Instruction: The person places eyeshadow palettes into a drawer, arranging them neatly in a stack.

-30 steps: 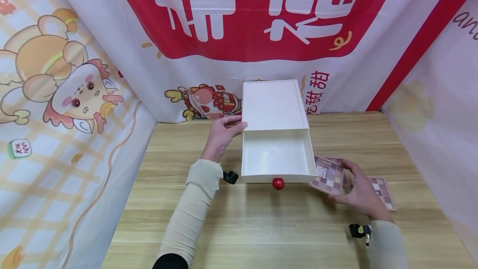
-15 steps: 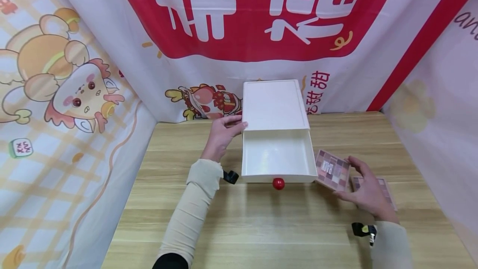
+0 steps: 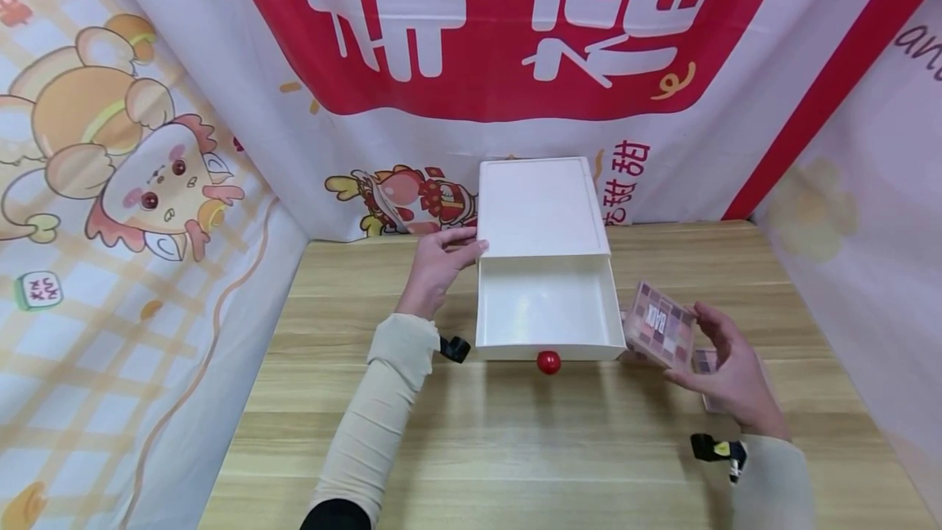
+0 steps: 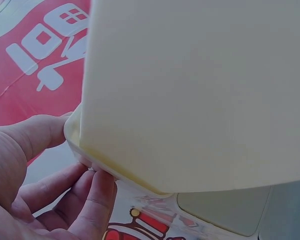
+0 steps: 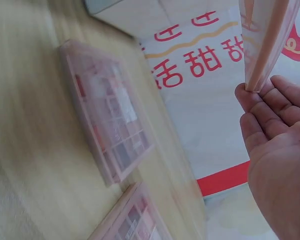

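A white drawer box (image 3: 540, 207) stands at the back of the table. Its drawer (image 3: 548, 301) is pulled out, bare inside, with a red knob (image 3: 548, 362) on the front. My left hand (image 3: 434, 268) grips the box's left front edge; in the left wrist view its thumb and fingers (image 4: 97, 200) pinch that rim. Right of the drawer, my right hand (image 3: 739, 375) holds a tilted, checkered pink eyeshadow palette (image 3: 658, 330) marked BACK by its edges. In the right wrist view, two similar palettes lie on the table: one palette (image 5: 110, 112) and a second palette (image 5: 140, 220), partly cut off.
The wooden table (image 3: 530, 448) runs between cloth-covered walls on three sides. A red and white printed cloth (image 3: 471, 88) hangs right behind the box. Patterned cloth (image 3: 132, 334) covers the left side. Small black devices sit at both wrists.
My right hand has carried the palette a little right and away from me, off the drawer's side, tilting it more. The left hand, box and drawer stay in place.
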Demonstrator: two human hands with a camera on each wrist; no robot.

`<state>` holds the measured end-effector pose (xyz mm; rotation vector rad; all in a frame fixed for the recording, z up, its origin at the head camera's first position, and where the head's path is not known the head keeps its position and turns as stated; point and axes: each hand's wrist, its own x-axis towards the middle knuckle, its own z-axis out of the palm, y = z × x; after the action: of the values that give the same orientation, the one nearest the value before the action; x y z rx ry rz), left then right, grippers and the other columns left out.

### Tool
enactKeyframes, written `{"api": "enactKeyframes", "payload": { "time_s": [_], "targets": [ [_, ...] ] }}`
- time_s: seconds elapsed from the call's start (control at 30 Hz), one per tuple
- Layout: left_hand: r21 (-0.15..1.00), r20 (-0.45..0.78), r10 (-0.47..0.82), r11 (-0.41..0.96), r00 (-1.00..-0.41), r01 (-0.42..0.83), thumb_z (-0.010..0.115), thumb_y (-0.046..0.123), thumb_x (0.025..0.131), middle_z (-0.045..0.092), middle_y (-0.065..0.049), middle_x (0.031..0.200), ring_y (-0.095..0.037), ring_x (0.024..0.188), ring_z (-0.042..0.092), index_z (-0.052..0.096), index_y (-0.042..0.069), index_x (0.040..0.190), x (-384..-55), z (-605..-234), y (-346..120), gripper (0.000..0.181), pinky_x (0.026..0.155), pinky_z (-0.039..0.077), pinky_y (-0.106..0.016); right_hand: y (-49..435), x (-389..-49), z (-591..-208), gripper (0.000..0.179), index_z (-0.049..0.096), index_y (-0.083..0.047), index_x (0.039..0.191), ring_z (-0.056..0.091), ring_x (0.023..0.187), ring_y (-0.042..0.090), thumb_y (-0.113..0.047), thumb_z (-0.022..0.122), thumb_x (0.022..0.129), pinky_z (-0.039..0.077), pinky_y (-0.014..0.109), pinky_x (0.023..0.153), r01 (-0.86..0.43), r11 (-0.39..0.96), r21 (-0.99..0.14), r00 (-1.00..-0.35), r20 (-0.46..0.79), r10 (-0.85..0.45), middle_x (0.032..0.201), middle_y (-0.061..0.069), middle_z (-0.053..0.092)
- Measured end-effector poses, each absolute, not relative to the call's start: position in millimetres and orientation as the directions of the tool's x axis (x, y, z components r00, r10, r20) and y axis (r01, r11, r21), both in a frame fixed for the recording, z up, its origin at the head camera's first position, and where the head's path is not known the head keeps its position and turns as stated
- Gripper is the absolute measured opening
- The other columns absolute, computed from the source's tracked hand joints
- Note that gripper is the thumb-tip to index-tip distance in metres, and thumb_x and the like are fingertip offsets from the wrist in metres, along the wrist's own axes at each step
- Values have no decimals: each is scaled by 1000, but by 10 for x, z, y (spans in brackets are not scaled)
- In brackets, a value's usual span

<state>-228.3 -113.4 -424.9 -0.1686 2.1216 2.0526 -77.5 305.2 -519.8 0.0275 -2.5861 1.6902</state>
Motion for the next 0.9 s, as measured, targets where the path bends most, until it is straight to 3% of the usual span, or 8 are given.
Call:
{"api": "enactKeyframes", "payload": {
  "time_s": [0.07,0.23,0.67,0.9],
  "targets": [
    [976,-215,46,35,-975,-214,85,25,84,68,-8,113,-28,104,66,74,18,117,-2282,-4249,-1133,35,92,54,-40,3047,-787,-5178,108,27,-24,159,29,144,23,-4,90,74,28,5,102,-58,363,-930,-998,67,12,160,8,30],
    [975,-221,45,32,-974,-220,85,25,84,67,-9,113,-33,108,64,74,18,116,-2276,-4251,-1137,35,94,53,-43,3026,-800,-5100,105,29,-20,158,32,141,21,3,87,74,30,10,107,-105,310,-945,-994,111,1,157,7,33],
    [975,-219,46,57,-975,-216,85,29,84,67,-7,113,-28,105,66,74,20,117,-2272,-4249,-1143,37,91,54,-41,2925,-875,-4864,106,32,-12,156,31,139,19,21,82,69,23,17,114,-212,156,-965,-977,210,-29,156,13,33],
    [975,-214,44,66,-976,-211,84,30,84,66,-7,115,-28,105,65,74,21,118,-2259,-4249,-1148,37,89,55,-38,2810,-937,-4663,106,34,-8,155,34,137,20,22,83,65,23,18,115,-287,173,-942,-958,279,-68,154,14,37]
  ]
}}
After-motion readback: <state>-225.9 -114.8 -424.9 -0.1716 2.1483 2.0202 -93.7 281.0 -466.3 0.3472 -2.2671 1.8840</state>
